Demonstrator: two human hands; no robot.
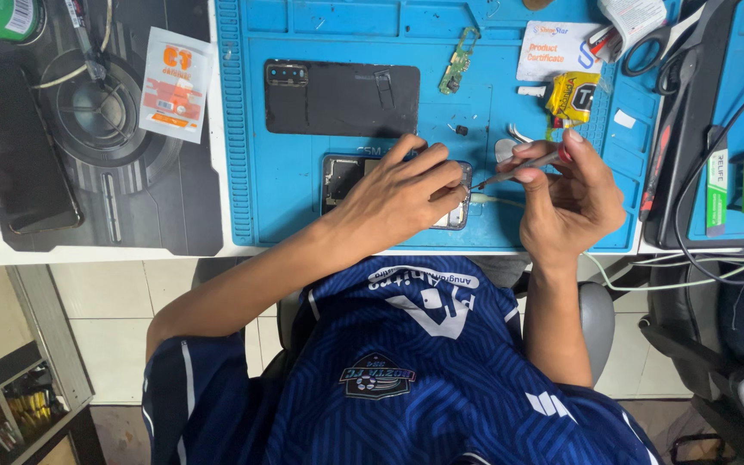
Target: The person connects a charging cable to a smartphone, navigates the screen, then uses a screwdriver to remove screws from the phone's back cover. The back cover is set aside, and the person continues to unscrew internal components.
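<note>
Blue silicone work mat (260, 129) fills the upper middle of the frame, and an opened phone (346, 176) lies near its lower edge. The left hand (398, 198) rests on the phone, fingers curled down and pressing its right end. The right hand (566, 202), just right of centre, pinches tweezers (514, 172) between thumb and fingertips, the tip angled left toward the phone's right end, close to the left fingers. A black back cover (342, 99) lies flat above the phone. A small green circuit board (458, 60) sits further up, with a yellow packet (572, 95) to its right.
</note>
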